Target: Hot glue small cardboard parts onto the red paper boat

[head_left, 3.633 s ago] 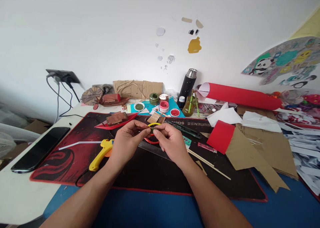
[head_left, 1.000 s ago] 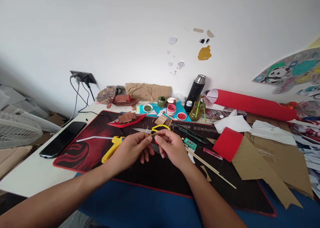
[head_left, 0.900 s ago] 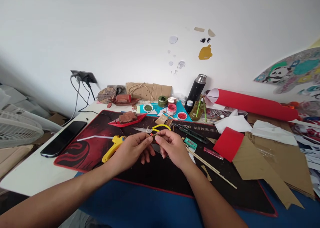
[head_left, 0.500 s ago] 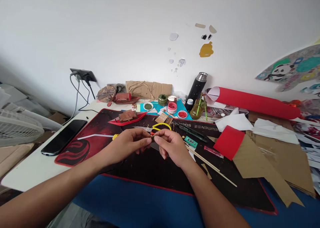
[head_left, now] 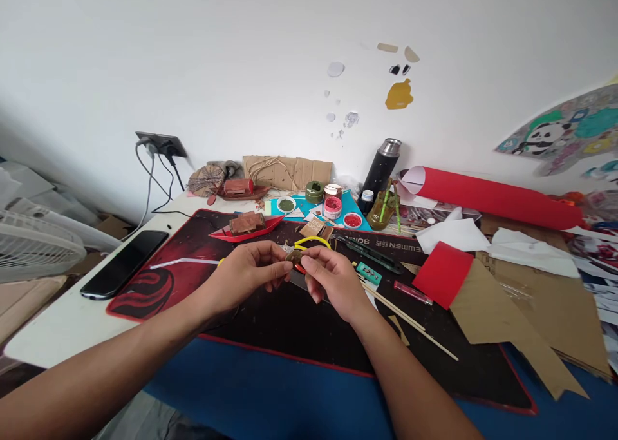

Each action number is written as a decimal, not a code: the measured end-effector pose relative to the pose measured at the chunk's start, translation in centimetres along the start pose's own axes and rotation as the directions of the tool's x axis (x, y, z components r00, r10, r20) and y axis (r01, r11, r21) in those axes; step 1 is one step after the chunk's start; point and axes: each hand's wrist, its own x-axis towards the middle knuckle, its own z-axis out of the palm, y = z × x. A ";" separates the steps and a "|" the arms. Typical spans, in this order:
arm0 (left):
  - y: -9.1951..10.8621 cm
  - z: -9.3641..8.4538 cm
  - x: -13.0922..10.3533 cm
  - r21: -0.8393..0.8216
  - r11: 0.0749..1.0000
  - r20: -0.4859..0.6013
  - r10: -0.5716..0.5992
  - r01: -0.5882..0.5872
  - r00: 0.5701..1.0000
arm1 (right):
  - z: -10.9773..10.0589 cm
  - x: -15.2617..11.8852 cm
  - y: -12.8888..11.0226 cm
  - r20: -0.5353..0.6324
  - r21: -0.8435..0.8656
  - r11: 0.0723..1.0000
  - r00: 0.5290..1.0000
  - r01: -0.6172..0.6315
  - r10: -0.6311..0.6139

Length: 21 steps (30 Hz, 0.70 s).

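Between the fingertips of my left hand [head_left: 258,266] and my right hand [head_left: 331,272] is a small, flat olive-brown piece [head_left: 293,256] with a rounded upper edge. Both hands pinch it, thumbs on the near side, above the dark desk mat [head_left: 270,324]. My fingers cover much of it, so its exact kind is unclear. Just behind it lie yellow-handled scissors [head_left: 313,240], partly hidden. Beyond my left hand stands a small model boat [head_left: 246,226] with a red hull and brown cabin. A green utility knife [head_left: 371,254] lies beyond my right hand.
Open paint jars [head_left: 333,206] stand at the back beside a black thermos [head_left: 381,169]. To the right are wooden sticks [head_left: 410,317], red card [head_left: 443,274] and cardboard [head_left: 502,305]. A phone [head_left: 124,264] lies at left, near a bent white straw [head_left: 183,261].
The olive-brown piece has turned in my fingers, showing more of its flat face above the fingertips. My hands stay almost in the same place.
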 end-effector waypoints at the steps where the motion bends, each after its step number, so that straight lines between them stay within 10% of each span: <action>1: 0.0 0.1 -0.1 -0.015 1.000 -0.007 -0.005 0.004 1.000 | 0.0 0.0 0.0 -0.002 0.002 1.000 1.000 0.000 0.000; 13: -0.8 0.1 -0.1 -0.050 0.997 0.002 -0.059 0.059 0.998 | 0.0 0.1 0.2 -0.031 -0.040 0.999 0.999 0.017 -0.018; 21: -0.7 -3.2 -1.4 -0.097 0.995 -0.180 -0.049 0.032 0.982 | -0.4 0.2 0.6 -0.047 -0.178 0.984 0.999 -0.017 0.009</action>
